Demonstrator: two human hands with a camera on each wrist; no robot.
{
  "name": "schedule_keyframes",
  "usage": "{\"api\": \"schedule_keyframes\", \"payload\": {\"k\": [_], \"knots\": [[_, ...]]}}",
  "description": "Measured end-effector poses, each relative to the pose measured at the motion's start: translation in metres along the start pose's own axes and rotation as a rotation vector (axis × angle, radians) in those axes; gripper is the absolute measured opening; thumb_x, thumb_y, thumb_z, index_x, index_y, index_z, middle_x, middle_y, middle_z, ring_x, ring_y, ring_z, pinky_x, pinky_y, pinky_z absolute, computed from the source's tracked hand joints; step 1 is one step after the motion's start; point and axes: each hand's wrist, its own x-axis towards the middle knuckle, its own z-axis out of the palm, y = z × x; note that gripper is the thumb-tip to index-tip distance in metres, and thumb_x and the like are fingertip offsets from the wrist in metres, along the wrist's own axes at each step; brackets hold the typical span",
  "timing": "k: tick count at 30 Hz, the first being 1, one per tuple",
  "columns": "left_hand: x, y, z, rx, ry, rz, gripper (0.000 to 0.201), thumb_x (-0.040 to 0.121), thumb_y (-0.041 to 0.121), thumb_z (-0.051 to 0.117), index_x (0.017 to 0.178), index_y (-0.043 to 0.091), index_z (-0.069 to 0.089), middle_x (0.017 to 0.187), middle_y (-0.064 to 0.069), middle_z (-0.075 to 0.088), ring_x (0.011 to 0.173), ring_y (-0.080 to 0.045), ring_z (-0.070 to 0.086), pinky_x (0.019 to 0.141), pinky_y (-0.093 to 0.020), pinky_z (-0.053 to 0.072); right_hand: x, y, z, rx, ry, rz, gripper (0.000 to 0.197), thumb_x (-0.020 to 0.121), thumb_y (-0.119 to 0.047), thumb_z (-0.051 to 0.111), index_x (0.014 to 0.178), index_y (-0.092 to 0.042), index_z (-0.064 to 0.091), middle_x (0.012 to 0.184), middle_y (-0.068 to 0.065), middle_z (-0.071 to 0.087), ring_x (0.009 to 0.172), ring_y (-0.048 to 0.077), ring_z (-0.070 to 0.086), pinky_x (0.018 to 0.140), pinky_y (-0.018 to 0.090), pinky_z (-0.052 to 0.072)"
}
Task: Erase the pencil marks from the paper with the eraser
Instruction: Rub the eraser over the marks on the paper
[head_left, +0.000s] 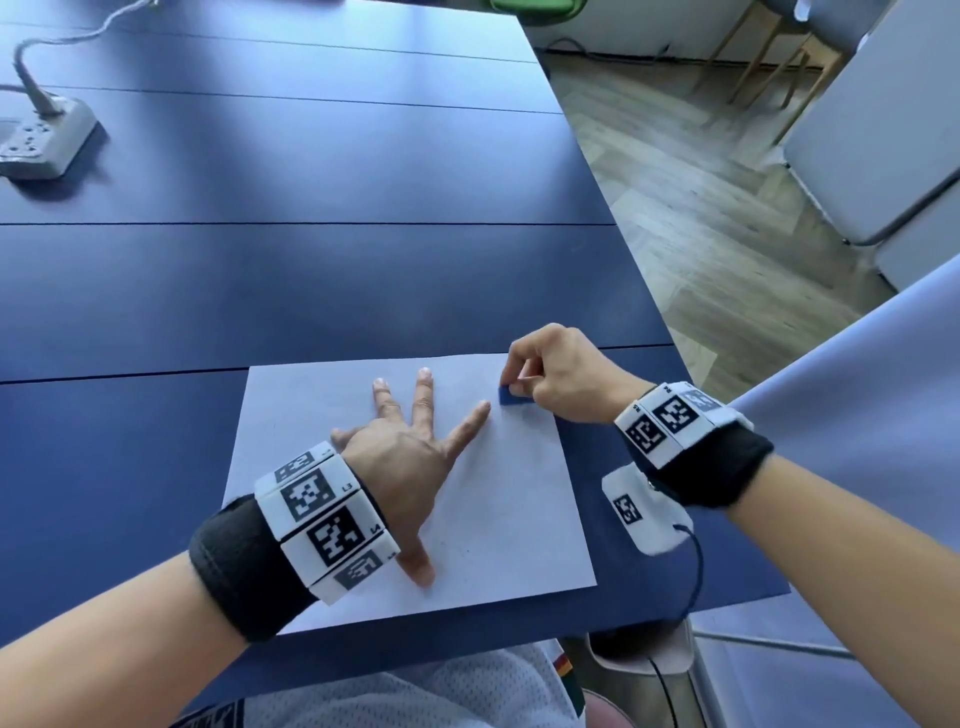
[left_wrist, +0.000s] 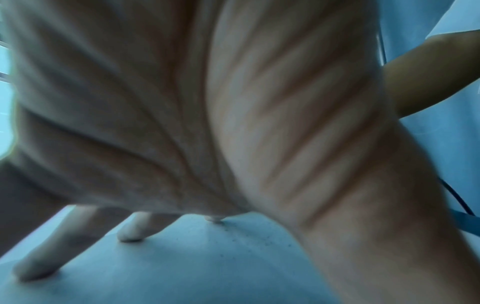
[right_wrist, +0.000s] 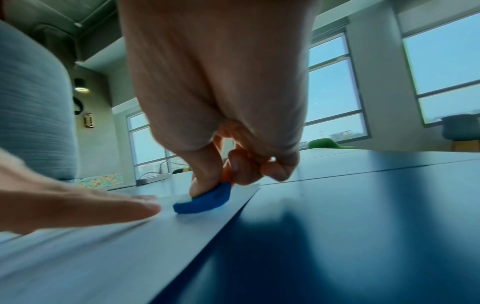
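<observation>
On the blue bench (head_left: 311, 260), near your edge, the white paper (head_left: 519, 493) is lying flat. Your left hand (head_left: 400, 467) is resting on it with fingers (head_left: 423, 400) spread wide and straight, holding nothing, just pressing the sheet down. Your right hand (head_left: 561, 379) is pinching the small blue eraser (head_left: 514, 396) with curled fingers (right_wrist: 205, 176), and the eraser is touching the paper near its far right corner. The paper is probably thin and light, so it may slide or crinkle; keep pressing close to where you are rubbing. The eraser looks soft and bendy, so hold it low by its sides. Pencil marks are too faint to see.
</observation>
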Motion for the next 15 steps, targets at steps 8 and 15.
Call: {"api": "schedule_keyframes", "payload": {"k": [8, 15], "knots": [[-0.001, 0.003, -0.003, 0.009, -0.030, -0.041, 0.162, 0.050, 0.054, 0.091, 0.144, 0.020, -0.037, 0.151, -0.020, -0.039, 0.142, -0.055, -0.012, 0.100, -0.062, 0.040, -0.041, -0.003, 0.016, -0.030, -0.220, -0.064, 0.025, 0.083, 0.000, 0.061, 0.079, -0.023, 0.070, 0.073, -0.005, 0.062, 0.068, 0.010, 0.060, 0.062, 0.023, 0.052], [-0.003, 0.002, -0.006, 0.098, -0.006, -0.067, 0.163, 0.049, 0.064, 0.086, 0.146, 0.011, -0.032, 0.155, -0.022, -0.030, 0.143, -0.054, -0.003, 0.109, -0.065, 0.024, 0.020, -0.007, 0.000, -0.006, 0.034, -0.008, 0.015, 0.083, -0.002, 0.064, 0.080, -0.015, 0.072, 0.068, -0.008, 0.056, 0.062, 0.002, 0.052, 0.059, 0.017, 0.040]]}}
